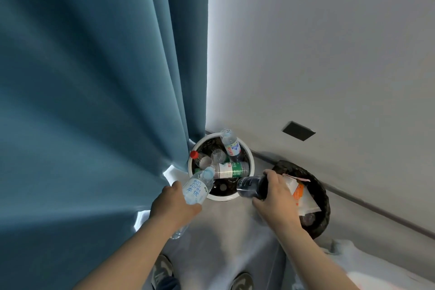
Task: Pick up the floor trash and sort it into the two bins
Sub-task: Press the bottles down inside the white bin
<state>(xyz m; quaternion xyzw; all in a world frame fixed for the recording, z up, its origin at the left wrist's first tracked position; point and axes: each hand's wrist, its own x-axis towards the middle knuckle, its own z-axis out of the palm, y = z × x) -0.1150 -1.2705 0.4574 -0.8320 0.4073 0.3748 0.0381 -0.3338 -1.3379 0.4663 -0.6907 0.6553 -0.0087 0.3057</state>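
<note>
My left hand grips a clear water bottle with blue lettering, its neck pointing over the near rim of the white bin. That bin stands in the corner and holds several plastic bottles, one with a red cap and one with a green label. My right hand grips a dark bottle, held between the two bins with its end toward the white one. The black-lined bin to the right holds paper wrappers.
A teal curtain hangs on the left, touching the white bin. A white wall with a dark socket plate runs behind. Grey floor lies below, with my shoes at the bottom edge. A pale cloth surface fills the lower right.
</note>
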